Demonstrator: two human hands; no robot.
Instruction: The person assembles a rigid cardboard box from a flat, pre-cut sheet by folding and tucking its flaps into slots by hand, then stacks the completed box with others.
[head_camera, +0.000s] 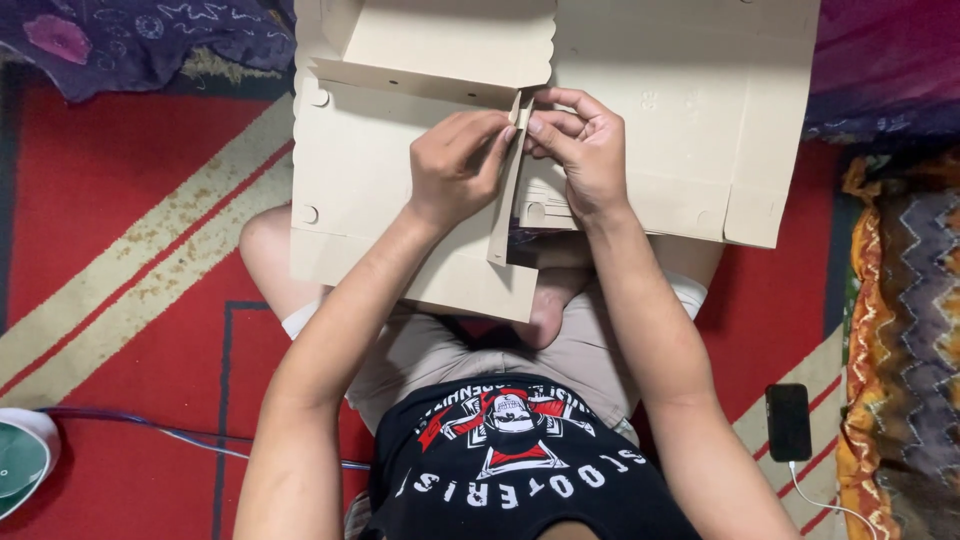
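A flat beige cardboard box blank (380, 180) rests across my crossed legs, with flaps partly folded up at the top. My left hand (455, 165) pinches an upright side flap (510, 190) near the middle of the box. My right hand (580, 145) grips the same flap's top end from the other side, fingertips meeting those of the left. Another cardboard panel (700, 110) spreads out to the right under my right hand.
I sit on a red mat with beige stripes (130, 250). A black phone (788, 422) with a white cable lies at the right. Patterned fabric (905, 330) lies at the right edge, purple cloth (150, 40) at the top left, a green-and-white object (22, 460) at the bottom left.
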